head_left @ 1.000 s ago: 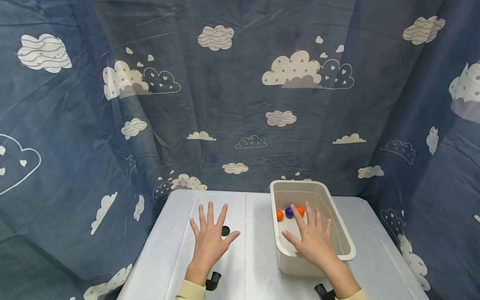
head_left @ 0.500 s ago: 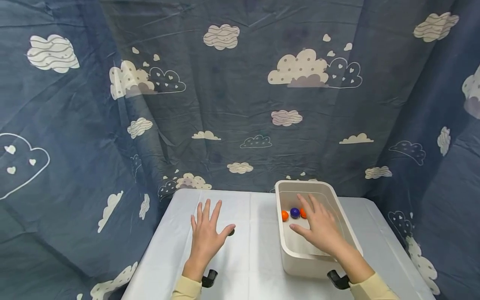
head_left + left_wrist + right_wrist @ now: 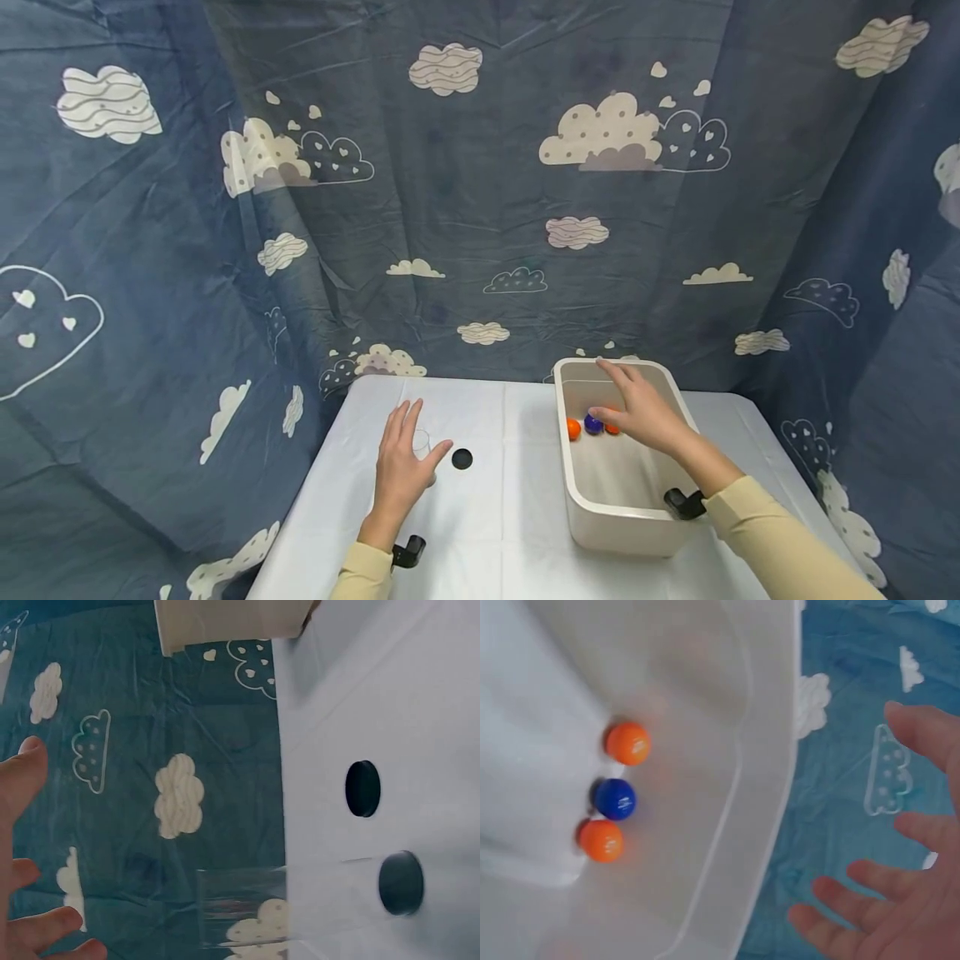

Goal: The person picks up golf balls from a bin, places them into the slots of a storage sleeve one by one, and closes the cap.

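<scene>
My left hand (image 3: 399,475) is raised above the white table with its fingers extended and holds nothing. Just behind it stands a clear cylinder (image 3: 422,442), partly hidden by the hand; the left wrist view shows its dark round end (image 3: 401,883). A flat black disc (image 3: 462,458) lies to the cylinder's right. Over the beige bin (image 3: 573,487) hovers my right hand (image 3: 651,412), thumb and fingers apart, gripping nothing. Inside the bin, two orange balls (image 3: 628,744) and a blue ball (image 3: 615,799) sit together near one wall.
A white cloth covers the table (image 3: 517,517), and the bin takes up part of its right side. Dark blue curtains (image 3: 480,192) with cloud prints hang behind and along both sides. A black wrist mount (image 3: 408,552) sits at my left wrist, another at the right.
My left hand has shifted left and turned, uncovering the black disc and part of the clear cylinder. My right hand has moved right and turned sideways over the bin. The balls stay put.
</scene>
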